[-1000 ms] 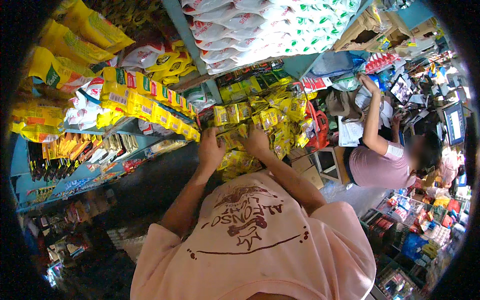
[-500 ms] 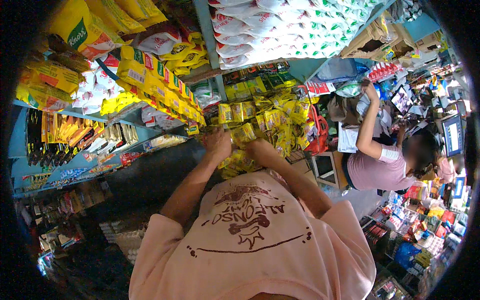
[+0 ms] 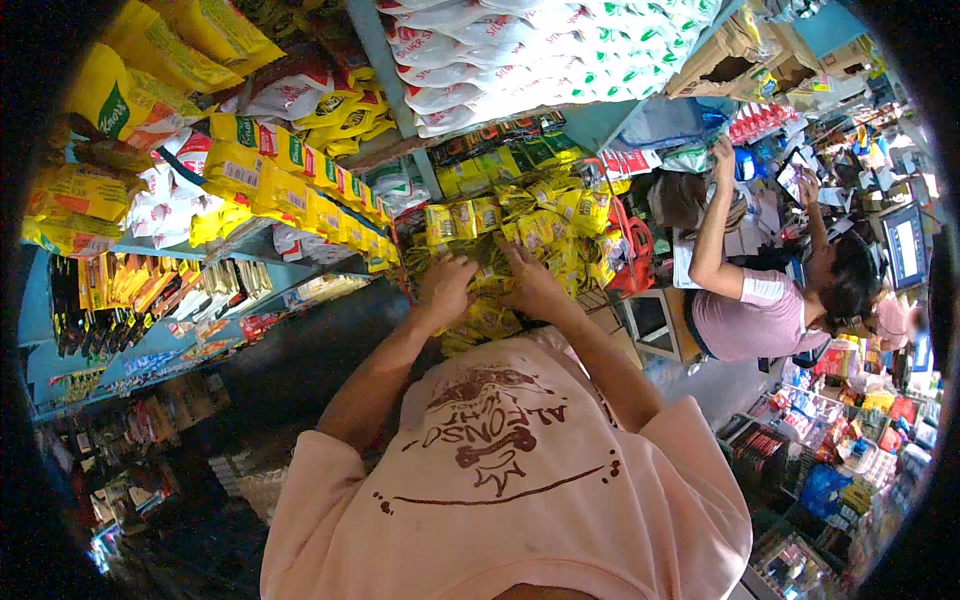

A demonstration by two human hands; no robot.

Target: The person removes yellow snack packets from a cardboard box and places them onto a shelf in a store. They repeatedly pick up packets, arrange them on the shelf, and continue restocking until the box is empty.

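A heap of small yellow sachets [image 3: 540, 230], some joined in strips, lies in front of me. At its left side, my left hand [image 3: 446, 288] has its fingers bent in among the sachets. What those fingertips hold is hidden. My right hand [image 3: 532, 284] reaches into the middle of the heap. Its fingers are stretched out, with the tips against the sachets. Beyond both hands, a yellow sachet strip [image 3: 462, 221] lies flat across the pile. A red plastic basket [image 3: 630, 250] shows along the heap's right side.
Left, shelves [image 3: 385, 50] hold yellow packs, and a hanging sachet strip [image 3: 300, 190] runs close to my left hand. White packs [image 3: 540, 60] are stacked ahead. A person in a pink shirt [image 3: 748, 318] is at the right, beside a white-framed box [image 3: 655, 325].
My right hand has moved up into the heap and its fingers have straightened. My left hand has shifted slightly right. The sachet between them has dropped from view. The person at right has moved their arms.
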